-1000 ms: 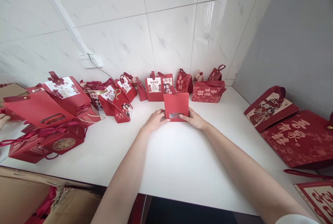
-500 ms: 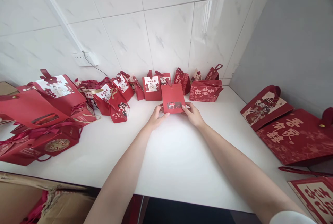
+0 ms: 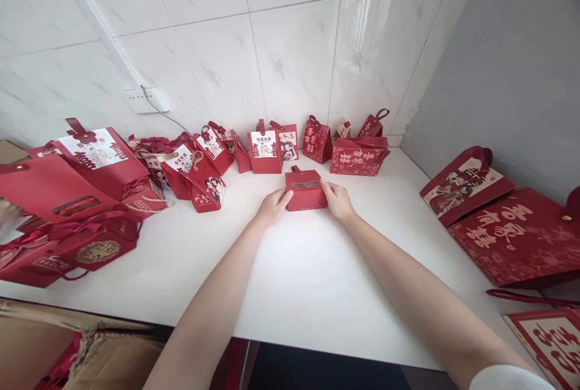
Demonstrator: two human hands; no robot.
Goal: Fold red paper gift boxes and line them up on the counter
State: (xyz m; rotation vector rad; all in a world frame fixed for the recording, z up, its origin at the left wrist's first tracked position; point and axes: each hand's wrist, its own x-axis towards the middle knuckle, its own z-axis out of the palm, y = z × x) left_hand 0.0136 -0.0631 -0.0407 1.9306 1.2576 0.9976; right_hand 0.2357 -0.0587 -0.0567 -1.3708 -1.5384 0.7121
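Between my two hands is a small red gift box (image 3: 306, 198) with a clear oval window in its slanted face and a short strap at its top. My left hand (image 3: 272, 205) grips the box's left side, thumb along the near edge. On the opposite side my right hand (image 3: 338, 199) holds it, thumb on the front corner. Fingers behind the box are partly hidden. The box leans back, its top tipped away from me, on or just above the white table (image 3: 299, 293). Behind it stands a red box with a white printed label (image 3: 265, 149).
More red gift boxes line the tiled wall, including a wide patterned one (image 3: 357, 157). At left sits a cluster with a large windowed box (image 3: 58, 187); at right lies a big red box (image 3: 512, 236). A cardboard carton (image 3: 113, 363) stands below the table's front edge.
The held box has tipped back and come slightly lower and nearer, so its window now faces more upward. Both hands have moved with it, and the boxes behind show more fully.
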